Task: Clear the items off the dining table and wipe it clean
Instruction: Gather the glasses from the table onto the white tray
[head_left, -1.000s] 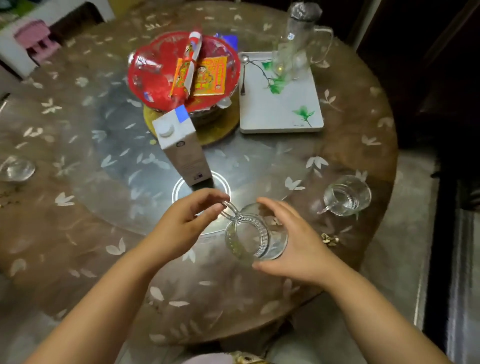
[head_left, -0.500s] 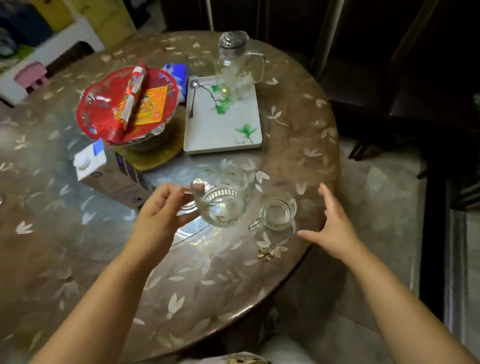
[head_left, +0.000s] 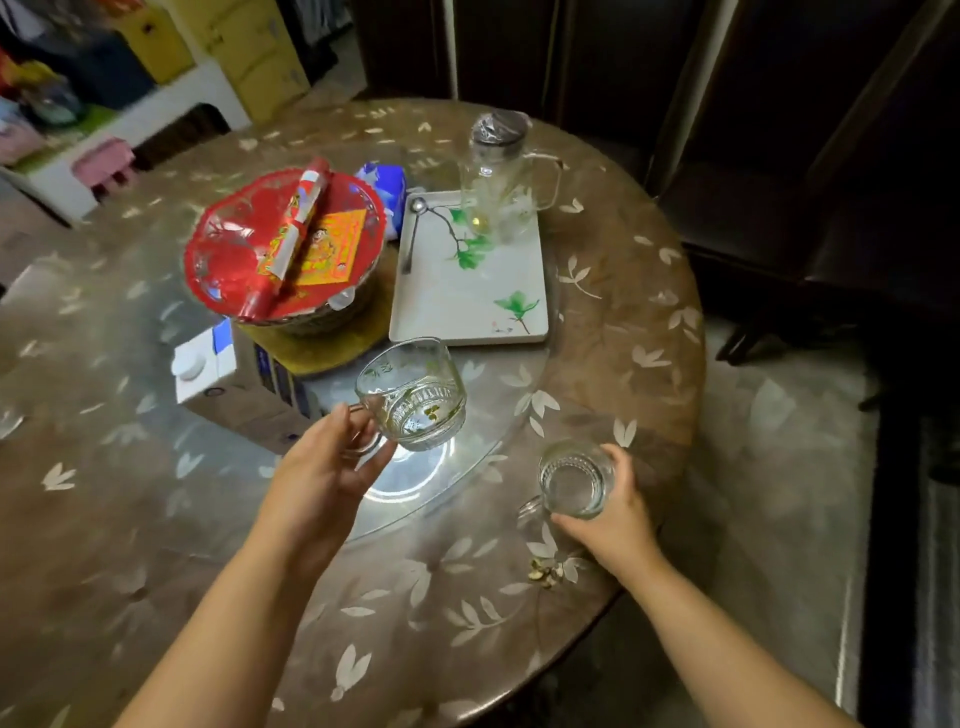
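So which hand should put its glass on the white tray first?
Probably the left hand: its mug is already lifted, just short of the tray. The right hand grips a glass farther back.

The left hand (head_left: 332, 462) hides most of the big cup's (head_left: 413, 395) handle. The basket (head_left: 311, 317) sits mostly under red paper (head_left: 234, 260). The shelf (head_left: 62, 119) is blurry.

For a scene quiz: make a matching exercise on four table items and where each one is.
Things:
1. big cup
2. small cup
3. spoon
4. pitcher

Places:
A. far corner of the tray
B. held by its handle in the left hand
C. left edge of the tray
D. gripped by the right hand

Pairs: 1-B, 2-D, 3-C, 4-A
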